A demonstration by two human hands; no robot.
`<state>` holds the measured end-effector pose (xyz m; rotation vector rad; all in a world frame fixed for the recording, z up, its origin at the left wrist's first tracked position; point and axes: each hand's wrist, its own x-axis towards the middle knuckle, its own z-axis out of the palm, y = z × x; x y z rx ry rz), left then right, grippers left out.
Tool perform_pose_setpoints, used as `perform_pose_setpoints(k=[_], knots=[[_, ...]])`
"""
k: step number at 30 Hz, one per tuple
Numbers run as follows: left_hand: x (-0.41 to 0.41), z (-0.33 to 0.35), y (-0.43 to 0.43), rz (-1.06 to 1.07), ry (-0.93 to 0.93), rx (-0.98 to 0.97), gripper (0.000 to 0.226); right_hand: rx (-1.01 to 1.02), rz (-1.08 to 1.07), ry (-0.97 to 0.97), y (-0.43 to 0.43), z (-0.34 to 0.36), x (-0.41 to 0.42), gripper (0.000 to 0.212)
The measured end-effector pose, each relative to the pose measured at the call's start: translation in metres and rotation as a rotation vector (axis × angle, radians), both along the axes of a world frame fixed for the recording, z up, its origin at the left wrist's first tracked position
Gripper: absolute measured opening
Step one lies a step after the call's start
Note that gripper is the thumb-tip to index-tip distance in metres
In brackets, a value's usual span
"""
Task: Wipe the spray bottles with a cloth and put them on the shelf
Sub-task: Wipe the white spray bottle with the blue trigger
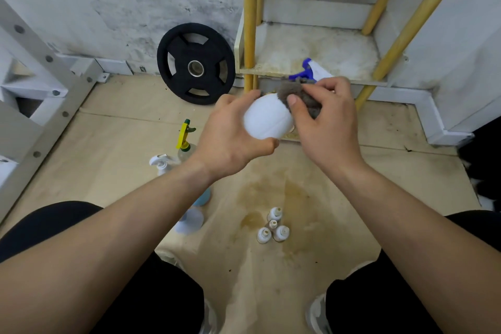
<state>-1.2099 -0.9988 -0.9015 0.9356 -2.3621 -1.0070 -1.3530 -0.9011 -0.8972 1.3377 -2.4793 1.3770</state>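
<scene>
My left hand grips a white spray bottle by its round base, held on its side with the blue trigger head pointing away toward the shelf. My right hand presses a grey cloth against the bottle's body. On the floor to the left stand a clear bottle with a yellow-green sprayer and a white spray bottle. A pale blue bottle shows partly under my left forearm.
Several small white capped bottles stand on the stained floor between my knees. A black weight plate leans on the wall. The shelf has yellow posts. A white metal frame stands at left.
</scene>
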Motion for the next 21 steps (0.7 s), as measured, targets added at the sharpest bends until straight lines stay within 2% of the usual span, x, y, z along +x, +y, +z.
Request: perform_pose_setpoints(k=[3,7,9,13,16,21], knots=[[0.002,0.003,-0.001,0.042,0.044,0.038,0.092,0.067,-0.027,-0.013,0.001,-0.006,-0.003,0.029],[0.005,0.005,-0.002,0.061,0.125,0.078,0.089,-0.043,0.161,-0.017,0.006,-0.001,0.014,0.034],[0.004,0.007,-0.001,0.071,0.145,0.079,0.088,-0.068,0.187,-0.021,0.005,0.001,0.014,0.033],[0.003,0.010,0.003,0.065,0.166,0.060,0.096,-0.018,0.084,-0.233,0.001,-0.004,0.007,0.026],[0.004,0.010,0.004,0.057,0.176,0.075,0.099,-0.063,0.075,-0.343,0.000,-0.006,0.011,0.016],[0.004,0.016,-0.003,0.105,0.240,0.078,0.099,-0.176,0.125,-0.435,-0.002,-0.001,0.011,0.024]])
